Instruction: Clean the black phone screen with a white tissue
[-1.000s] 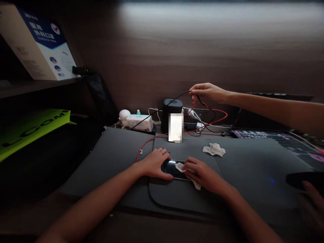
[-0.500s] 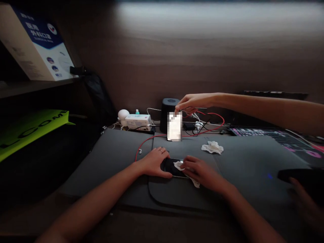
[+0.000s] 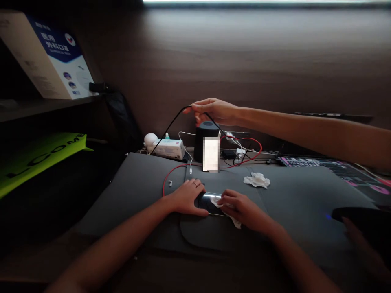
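A dark smartphone (image 3: 210, 207) lies face up on a grey mat (image 3: 146, 203). Its left end is gripped between the thumb and fingers of my left hand (image 3: 187, 197), which has a ring on one finger. Pinched in my right hand (image 3: 242, 205) is a white tissue (image 3: 215, 201), pressed against the phone's screen. Part of the tissue sticks out below my fingers, and my right hand hides the phone's right end. A second crumpled tissue (image 3: 257, 180) rests farther back on the mat.
Another person's hand (image 3: 215, 108) reaches in from the right, lifting a black cable (image 3: 173, 122). Behind the mat stand a black cylindrical device (image 3: 200, 142), a white box (image 3: 168, 149) and tangled cables. At right are a keyboard (image 3: 299, 161) and a hand with a dark object (image 3: 354, 217).
The other person's hand has moved up and left, raising a black cable. A white cable end now hangs onto the mat. My hands stay on the phone and tissue with little movement.
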The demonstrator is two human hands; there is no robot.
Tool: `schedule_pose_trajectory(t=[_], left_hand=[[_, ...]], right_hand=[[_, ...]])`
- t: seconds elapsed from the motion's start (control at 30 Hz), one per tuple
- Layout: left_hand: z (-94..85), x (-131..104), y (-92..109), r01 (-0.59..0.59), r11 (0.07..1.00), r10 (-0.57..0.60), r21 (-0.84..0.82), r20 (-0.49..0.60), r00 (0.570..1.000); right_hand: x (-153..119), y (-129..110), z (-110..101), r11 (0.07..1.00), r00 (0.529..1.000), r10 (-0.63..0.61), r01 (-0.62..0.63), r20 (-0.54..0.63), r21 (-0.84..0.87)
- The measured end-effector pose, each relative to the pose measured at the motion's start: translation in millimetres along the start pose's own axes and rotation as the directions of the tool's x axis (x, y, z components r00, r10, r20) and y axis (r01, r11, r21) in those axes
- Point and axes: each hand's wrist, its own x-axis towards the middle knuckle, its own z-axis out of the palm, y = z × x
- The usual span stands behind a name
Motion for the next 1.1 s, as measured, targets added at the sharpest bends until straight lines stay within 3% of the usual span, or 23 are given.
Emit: schedule_pose_trajectory(t=[1.1], left_hand=[[0.2,-0.3,0.4,0.019,0.999,-0.019,-0.026,-0.004,1.000]], right_hand=[[0.6,-0.9,-1.7,1.000,1.000,-0.001,0.001,-0.008,0.019]])
